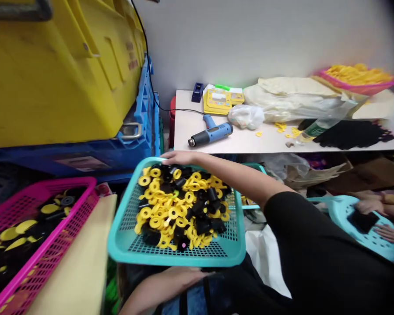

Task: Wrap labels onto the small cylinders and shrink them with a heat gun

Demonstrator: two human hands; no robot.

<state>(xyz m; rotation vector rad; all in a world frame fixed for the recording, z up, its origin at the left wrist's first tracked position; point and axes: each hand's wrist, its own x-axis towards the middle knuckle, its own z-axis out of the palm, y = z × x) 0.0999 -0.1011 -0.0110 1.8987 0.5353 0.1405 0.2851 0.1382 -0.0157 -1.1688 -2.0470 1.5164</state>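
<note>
A teal mesh basket (124,245) full of small yellow ring-shaped parts (174,212) and black pieces (203,224) is in front of me, close to my body. My right hand (181,157) reaches across and grips its far rim near the far left corner. Below the near rim is my left hand (190,272), against the basket's near side; its fingers are hidden, so its grip does not show.
On the left are a pink basket (95,188), a yellow bin (68,87) and a blue crate (144,127). A white table (184,127) bears a heat gun (213,133), a bottle (311,131) and a plastic bag (246,116). Another person's hand (371,205) rests at the right.
</note>
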